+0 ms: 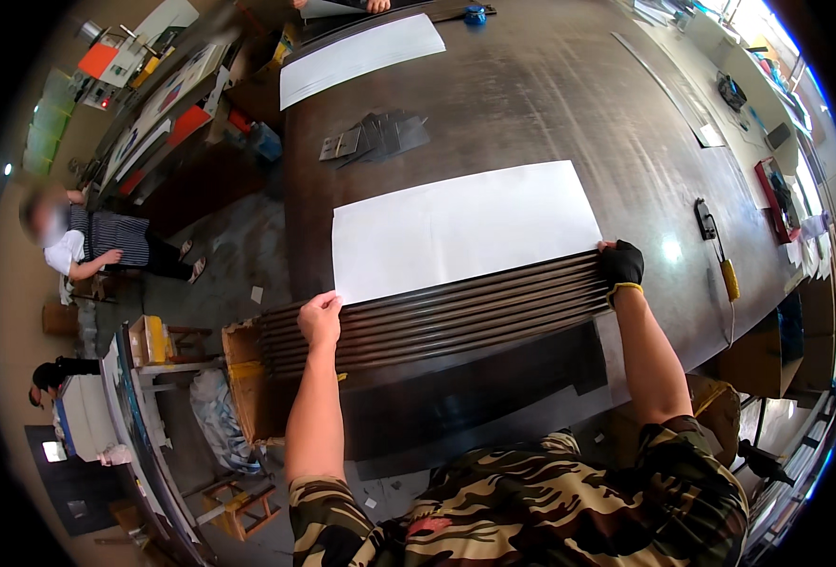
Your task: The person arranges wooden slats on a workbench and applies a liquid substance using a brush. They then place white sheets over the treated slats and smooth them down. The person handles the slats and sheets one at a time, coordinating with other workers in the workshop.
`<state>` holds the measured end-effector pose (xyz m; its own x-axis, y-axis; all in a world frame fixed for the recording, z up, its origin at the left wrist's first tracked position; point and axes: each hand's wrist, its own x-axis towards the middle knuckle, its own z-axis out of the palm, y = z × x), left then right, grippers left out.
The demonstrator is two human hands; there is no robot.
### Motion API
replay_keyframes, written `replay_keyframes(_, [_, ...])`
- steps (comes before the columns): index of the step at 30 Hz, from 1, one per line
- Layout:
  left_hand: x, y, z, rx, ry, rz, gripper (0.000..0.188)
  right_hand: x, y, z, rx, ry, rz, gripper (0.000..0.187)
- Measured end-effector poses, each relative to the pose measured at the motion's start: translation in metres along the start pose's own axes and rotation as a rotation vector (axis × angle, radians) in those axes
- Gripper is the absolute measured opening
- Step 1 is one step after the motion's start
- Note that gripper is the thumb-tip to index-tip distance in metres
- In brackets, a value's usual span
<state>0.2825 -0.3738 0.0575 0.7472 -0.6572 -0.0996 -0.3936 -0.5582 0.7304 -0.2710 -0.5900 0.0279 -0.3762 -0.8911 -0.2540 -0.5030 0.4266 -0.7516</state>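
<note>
- Left hand (pixel 320 317), bare, is gripping the left end of a long stack of dark ribbed metal strips (pixel 437 317); fingers are curling over the stack's far edge, closed on it.
- Right hand (pixel 620 265), wearing a black glove with a yellow cuff, is clamping the right end of the same stack; fingers are wrapping over the top edge.
- The stack is lying across the near edge of the dark brown metal tabletop (pixel 531 104), running left to right and tilting slightly upward toward the right.
- A large white rectangular sheet (pixel 460 227) is lying flat on the tabletop, touching the stack's far side.
- A fan of small grey metal plates (pixel 375 135) is resting farther out, well apart from the hands.
- A second white sheet (pixel 359 57) is lying near the far left corner.
- A yellow-handled tool (pixel 726 274) is lying to the right, near the gloved hand.
</note>
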Motion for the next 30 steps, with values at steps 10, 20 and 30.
replay_keyframes(10, [0.002, 0.01, 0.003, 0.056, 0.039, 0.011, 0.019, 0.014, 0.016, 0.003, 0.057, -0.017, -0.005, 0.027])
replay_keyframes(20, [-0.006, 0.016, 0.003, 0.153, 0.083, 0.106, 0.016, 0.006, 0.008, 0.001, 0.142, -0.038, 0.02, 0.023])
replay_keyframes(30, [-0.006, 0.014, 0.006, 0.154, 0.079, 0.141, 0.014, 0.001, -0.001, -0.002, 0.028, 0.001, -0.013, 0.023])
